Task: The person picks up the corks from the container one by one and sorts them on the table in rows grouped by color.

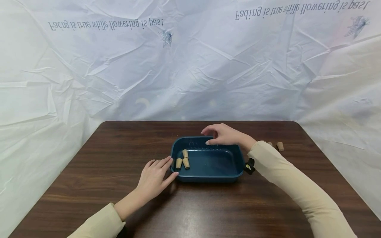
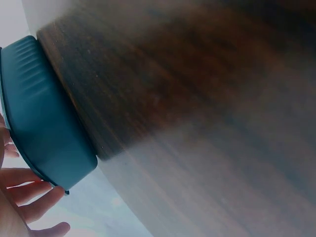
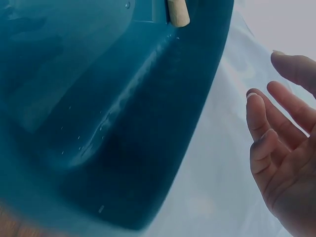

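A dark teal rectangular tub stands on the table with three cork stoppers grouped at its left end. My left hand rests its extended fingertips on the tub's left rim; in the left wrist view those fingers lie along the rim. Over the far rim hovers my right hand, its fingers loosely bent and nothing between them. The right wrist view shows this empty hand beside the tub's wall, with one cork inside.
Right of the tub, a cork stands on the brown wooden table, and another cork is partly hidden by my right sleeve. A small black object shows by the right wrist. White printed sheeting hangs behind.
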Available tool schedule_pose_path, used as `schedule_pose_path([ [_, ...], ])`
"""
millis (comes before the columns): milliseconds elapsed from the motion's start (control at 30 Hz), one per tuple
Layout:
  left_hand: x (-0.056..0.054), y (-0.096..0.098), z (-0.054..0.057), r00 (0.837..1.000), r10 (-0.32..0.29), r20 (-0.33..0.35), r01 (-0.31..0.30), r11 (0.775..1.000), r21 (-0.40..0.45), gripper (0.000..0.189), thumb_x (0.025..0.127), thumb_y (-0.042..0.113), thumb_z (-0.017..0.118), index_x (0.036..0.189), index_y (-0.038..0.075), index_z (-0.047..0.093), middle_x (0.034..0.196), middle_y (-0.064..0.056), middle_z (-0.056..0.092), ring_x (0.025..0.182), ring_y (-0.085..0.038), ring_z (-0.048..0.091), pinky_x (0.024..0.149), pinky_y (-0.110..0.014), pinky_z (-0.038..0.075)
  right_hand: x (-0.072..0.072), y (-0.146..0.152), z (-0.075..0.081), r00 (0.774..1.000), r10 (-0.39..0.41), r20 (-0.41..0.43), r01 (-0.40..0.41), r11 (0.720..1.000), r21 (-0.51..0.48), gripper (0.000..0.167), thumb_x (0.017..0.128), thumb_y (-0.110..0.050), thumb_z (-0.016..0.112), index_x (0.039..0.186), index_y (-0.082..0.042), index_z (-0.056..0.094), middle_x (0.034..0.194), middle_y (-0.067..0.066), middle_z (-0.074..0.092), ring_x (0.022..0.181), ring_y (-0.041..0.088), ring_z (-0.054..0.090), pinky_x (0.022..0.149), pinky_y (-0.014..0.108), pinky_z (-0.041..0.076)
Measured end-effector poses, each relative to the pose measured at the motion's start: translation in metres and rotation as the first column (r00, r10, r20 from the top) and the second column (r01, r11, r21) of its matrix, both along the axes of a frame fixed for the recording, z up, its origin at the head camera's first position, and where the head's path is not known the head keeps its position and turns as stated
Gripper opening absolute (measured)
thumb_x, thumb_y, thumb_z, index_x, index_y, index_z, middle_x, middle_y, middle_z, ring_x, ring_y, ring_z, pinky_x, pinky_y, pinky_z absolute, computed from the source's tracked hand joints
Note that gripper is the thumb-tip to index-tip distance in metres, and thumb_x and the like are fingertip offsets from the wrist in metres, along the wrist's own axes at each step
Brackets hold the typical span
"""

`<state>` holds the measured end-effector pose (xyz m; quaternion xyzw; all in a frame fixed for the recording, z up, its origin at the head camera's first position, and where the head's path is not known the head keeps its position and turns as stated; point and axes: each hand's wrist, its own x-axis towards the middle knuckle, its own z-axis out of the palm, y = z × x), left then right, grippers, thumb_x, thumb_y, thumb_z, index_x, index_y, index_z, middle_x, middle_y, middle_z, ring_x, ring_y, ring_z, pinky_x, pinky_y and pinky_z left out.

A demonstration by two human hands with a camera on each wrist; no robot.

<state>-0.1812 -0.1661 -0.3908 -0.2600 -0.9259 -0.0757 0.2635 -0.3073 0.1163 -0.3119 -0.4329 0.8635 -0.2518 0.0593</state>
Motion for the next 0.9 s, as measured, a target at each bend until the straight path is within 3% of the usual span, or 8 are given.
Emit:
schedule_pose_path([
  [367, -0.001, 0.000, 0.000, 1.000, 0.009, 0.013, -0.009, 1.000, -0.007, 0.051, 0.084, 0.047, 0.052, 0.114, 0.007, 0.061, 0.115, -0.005, 0.057, 0.096, -0.021, 0.057, 0.084, -0.046, 0.039, -0.003, -0.039, -0.012, 0.995, 0.080, 0.060, -0.087, 0.988, 0.125, 0.043, 0.083, -0.022, 0.061, 0.122, -0.005, 0.051, 0.108, 0.009, 0.056, 0.074, 0.015, 0.053, 0.065, 0.026, 0.044],
  [600, -0.001, 0.000, 0.001, 1.000, 0.011, 0.009, -0.011, 1.000, -0.014, 0.051, 0.083, 0.047, 0.052, 0.113, 0.007, 0.062, 0.115, -0.005, 0.057, 0.097, -0.021, 0.056, 0.084, -0.046, 0.039, -0.004, -0.057, -0.017, 0.994, 0.048, 0.101, -0.067, 0.979, 0.193, 0.044, 0.083, -0.019, 0.062, 0.122, -0.006, 0.050, 0.107, 0.007, 0.055, 0.079, 0.014, 0.052, 0.069, 0.027, 0.044],
  [900, -0.001, -0.001, 0.001, 1.000, 0.002, 0.006, -0.002, 1.000, -0.009, 0.050, 0.084, 0.047, 0.052, 0.114, 0.007, 0.061, 0.115, -0.005, 0.057, 0.096, -0.021, 0.057, 0.084, -0.045, 0.039, -0.005, -0.071, -0.036, 0.990, 0.001, 0.142, -0.037, 0.968, 0.247, 0.044, 0.082, -0.017, 0.063, 0.123, -0.008, 0.050, 0.108, 0.007, 0.055, 0.087, 0.016, 0.052, 0.075, 0.029, 0.042],
])
